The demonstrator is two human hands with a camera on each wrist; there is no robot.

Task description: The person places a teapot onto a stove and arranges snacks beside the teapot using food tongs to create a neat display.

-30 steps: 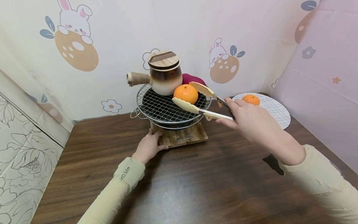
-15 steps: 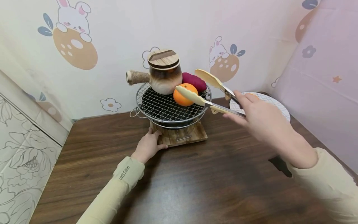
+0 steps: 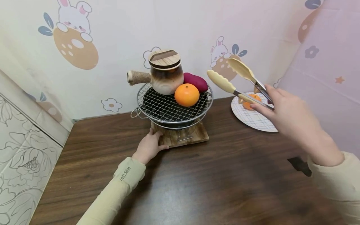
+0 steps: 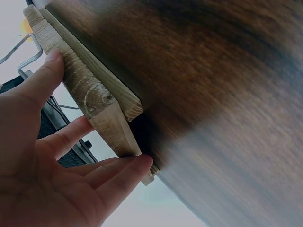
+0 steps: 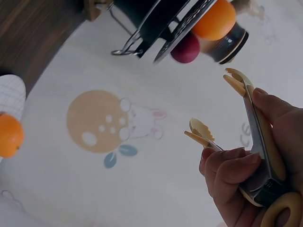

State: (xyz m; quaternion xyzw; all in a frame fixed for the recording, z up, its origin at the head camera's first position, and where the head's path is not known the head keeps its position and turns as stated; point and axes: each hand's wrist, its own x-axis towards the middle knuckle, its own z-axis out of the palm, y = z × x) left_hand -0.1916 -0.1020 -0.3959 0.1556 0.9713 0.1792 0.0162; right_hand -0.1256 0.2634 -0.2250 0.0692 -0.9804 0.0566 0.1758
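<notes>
My right hand [image 3: 295,115] grips tongs [image 3: 239,89] with scalloped yellow tips. Their arms are spread, with nothing between the tips, in the air right of the grill [image 3: 168,109]. On the grill's wire mesh rest an orange mandarin [image 3: 187,95], a purple sweet potato [image 3: 196,82] and a brown-and-cream pot [image 3: 167,79] with a wooden lid and rope-wrapped handle. My left hand [image 3: 149,146] holds the near-left corner of the wooden board [image 3: 194,137] under the grill. In the left wrist view, thumb and fingertips lie along the edges of the board [image 4: 80,80].
A white checked plate [image 3: 253,120] stands at the back right of the dark wooden table [image 3: 182,181]. Another mandarin [image 3: 250,101] sits on it, partly behind the tongs. A small black patch [image 3: 299,165] lies near my right sleeve. A patterned cloth wall [image 3: 118,47] rises behind.
The tongs have come off the mandarin on the grill and moved right and up with my right hand. The mandarin stays on the mesh. My left hand keeps its place.
</notes>
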